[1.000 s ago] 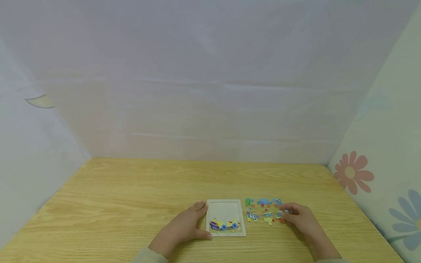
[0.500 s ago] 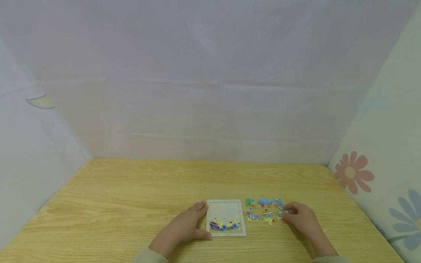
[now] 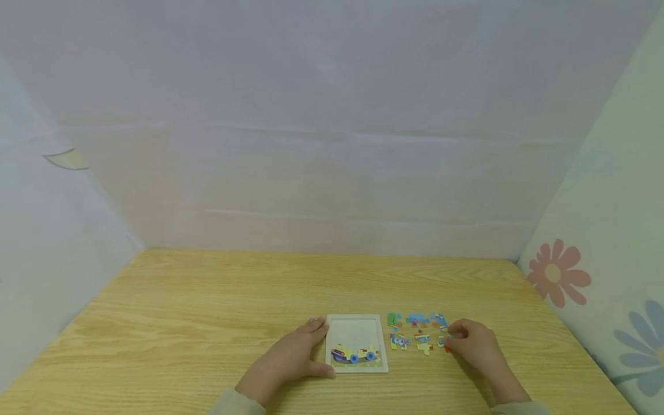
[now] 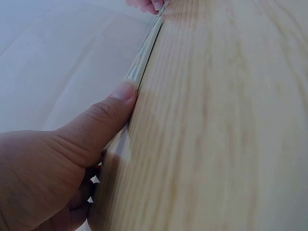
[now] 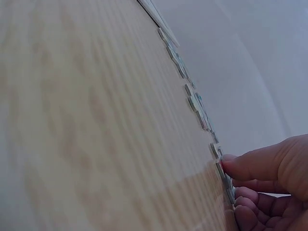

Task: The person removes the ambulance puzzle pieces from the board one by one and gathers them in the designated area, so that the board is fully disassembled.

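Note:
A square white puzzle tray (image 3: 357, 329) lies on the table, with joined pieces (image 3: 355, 355) showing a wheeled vehicle along its near side. My left hand (image 3: 290, 358) rests against the tray's left side, fingertips by the upper left edge and thumb at the near left corner. In the left wrist view, the thumb (image 4: 103, 115) presses on the tray's edge. My right hand (image 3: 477, 344) pinches a puzzle piece (image 3: 448, 348), partly hidden by the fingers, at the right end of the loose pieces. The right wrist view has the thumb (image 5: 250, 166) low at this piece.
Several loose puzzle pieces (image 3: 417, 319) lie in rough rows just right of the tray, blue, green, yellow and red. The wood-grain table (image 3: 207, 311) reaches back to a pale cloth wall (image 3: 332, 190). A flowered cloth wall (image 3: 596, 230) stands at the right.
My right hand has shifted slightly to the right by the end pieces, the pinched piece now more covered by its fingers. The left hand and the tray have stayed put.

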The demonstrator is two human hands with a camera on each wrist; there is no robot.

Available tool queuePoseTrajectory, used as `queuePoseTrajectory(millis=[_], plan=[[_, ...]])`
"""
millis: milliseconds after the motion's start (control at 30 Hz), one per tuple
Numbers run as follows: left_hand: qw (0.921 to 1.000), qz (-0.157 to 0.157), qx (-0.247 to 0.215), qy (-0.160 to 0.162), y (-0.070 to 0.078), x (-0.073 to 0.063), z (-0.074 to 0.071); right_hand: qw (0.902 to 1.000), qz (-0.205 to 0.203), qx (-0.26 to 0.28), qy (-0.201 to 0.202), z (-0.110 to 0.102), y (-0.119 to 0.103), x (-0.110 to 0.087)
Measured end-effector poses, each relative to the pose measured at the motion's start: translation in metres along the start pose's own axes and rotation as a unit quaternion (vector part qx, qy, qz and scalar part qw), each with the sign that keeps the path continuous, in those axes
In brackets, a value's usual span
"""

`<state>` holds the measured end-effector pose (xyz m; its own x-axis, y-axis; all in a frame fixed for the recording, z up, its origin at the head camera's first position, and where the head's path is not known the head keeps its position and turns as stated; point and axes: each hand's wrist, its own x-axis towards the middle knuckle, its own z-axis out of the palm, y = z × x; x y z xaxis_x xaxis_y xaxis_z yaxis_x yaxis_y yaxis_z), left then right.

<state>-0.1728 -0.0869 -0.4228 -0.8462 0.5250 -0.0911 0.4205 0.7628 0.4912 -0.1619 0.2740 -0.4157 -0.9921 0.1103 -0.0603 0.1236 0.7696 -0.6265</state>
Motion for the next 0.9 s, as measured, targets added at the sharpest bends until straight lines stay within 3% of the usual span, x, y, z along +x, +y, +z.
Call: queuePoseTrajectory(millis=[200, 400, 900], plan=[[1.0, 0.004, 0.004, 0.001, 0.0, 0.001, 0.002, 0.9998, -0.006, -0.004, 0.016, -0.004, -0.003, -0.005], [1.0, -0.002, 0.006, 0.003, -0.001, 0.002, 0.003, 0.9989, -0.031, -0.004, 0.034, -0.009, -0.02, -0.01], [1.0, -0.001, 0.005, 0.003, -0.002, 0.003, 0.003, 0.9953, -0.062, 0.073, 0.009, 0.009, -0.057, -0.015]])
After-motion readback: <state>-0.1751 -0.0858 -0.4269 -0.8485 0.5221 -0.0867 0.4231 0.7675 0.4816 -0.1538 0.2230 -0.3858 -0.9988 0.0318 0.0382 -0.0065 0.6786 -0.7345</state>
